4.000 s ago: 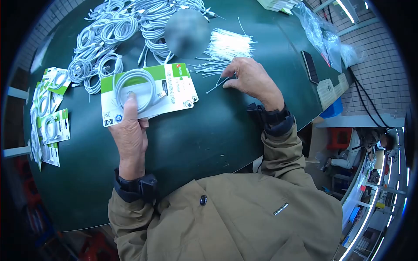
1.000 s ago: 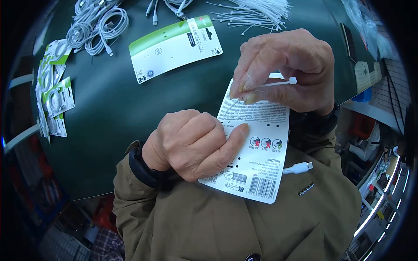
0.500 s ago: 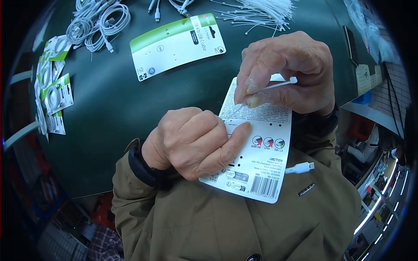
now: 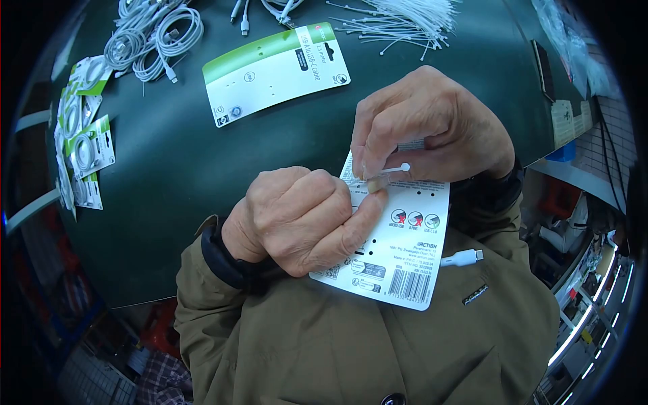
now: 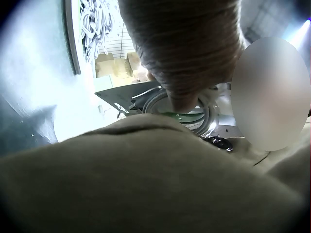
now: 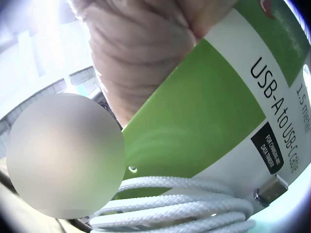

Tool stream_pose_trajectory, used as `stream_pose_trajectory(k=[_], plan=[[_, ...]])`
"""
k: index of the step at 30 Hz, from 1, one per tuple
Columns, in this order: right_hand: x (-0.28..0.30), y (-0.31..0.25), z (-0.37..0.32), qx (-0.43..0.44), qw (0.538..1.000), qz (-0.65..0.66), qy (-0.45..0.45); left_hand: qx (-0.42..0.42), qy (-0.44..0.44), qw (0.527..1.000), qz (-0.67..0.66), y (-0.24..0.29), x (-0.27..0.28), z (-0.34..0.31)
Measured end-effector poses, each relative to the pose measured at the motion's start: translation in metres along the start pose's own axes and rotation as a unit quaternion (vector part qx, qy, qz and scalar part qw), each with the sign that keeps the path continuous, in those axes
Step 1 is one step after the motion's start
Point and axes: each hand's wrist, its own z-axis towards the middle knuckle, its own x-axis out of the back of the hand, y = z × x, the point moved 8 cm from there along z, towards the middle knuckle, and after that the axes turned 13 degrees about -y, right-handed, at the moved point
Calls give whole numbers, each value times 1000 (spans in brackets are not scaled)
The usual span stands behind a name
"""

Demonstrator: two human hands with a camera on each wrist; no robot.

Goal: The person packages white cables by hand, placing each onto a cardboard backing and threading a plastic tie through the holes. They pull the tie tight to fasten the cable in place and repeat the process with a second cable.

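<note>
The left hand (image 4: 293, 223) grips a printed card (image 4: 412, 236) by its left edge, thumb lying on the card's text side. Thumb and fingers of the right hand (image 4: 435, 128) pinch a white cable tie (image 4: 395, 169) close to the left thumb tip, over the card. A white cable plug (image 4: 462, 258) sticks out past the card's right edge. In the right wrist view a coiled white cable (image 6: 194, 204) lies against the card's green and white side (image 6: 204, 111); the left wrist view also shows the coil (image 5: 209, 114). The tie's far end is hidden by the hands.
A flat green and white card (image 4: 277, 74) lies on the dark table (image 4: 169, 223). Behind are coiled cables (image 4: 179, 34) and a heap of white ties (image 4: 412, 20). Carded cables (image 4: 84, 152) are piled at the left; a phone (image 4: 542, 71) lies near the right edge.
The card has been turned text side up and brought near the body, another card left on the table. Over the last half second the right hand moved down and left with the tie, to the left thumb.
</note>
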Motion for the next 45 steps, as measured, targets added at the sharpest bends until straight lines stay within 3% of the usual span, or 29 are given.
stream_pose_trajectory(k=[19,22,23,25,26,28,29,30,32,36,45], plan=[[7,2,-3,19,999,-18,30,10,47,999,-10,-8,4,2],[29,3,-16,54,956,87,276,37,86,994,-56,-23,6,0],[38,2,-27,47,937,36,344,50,107,990,-80,-30,7,-1],[55,1,-58,35,879,-65,471,165,177,969,-45,-45,11,-12],[59,4,-70,76,857,-47,508,235,201,951,-23,-53,10,-21],[62,-4,-72,127,858,-61,494,339,202,918,-35,-74,8,-32],[61,-8,-70,152,858,-67,487,367,238,891,-125,-89,6,-37],[56,-11,-65,159,856,-73,486,389,281,852,-210,-103,6,-41],[43,-25,-46,142,874,-201,418,366,440,662,-484,-119,-9,-35],[16,-32,-14,113,850,-400,324,346,467,646,-496,-129,-14,-22],[3,-19,-5,33,790,-500,353,340,471,648,-492,-121,-24,-2]])
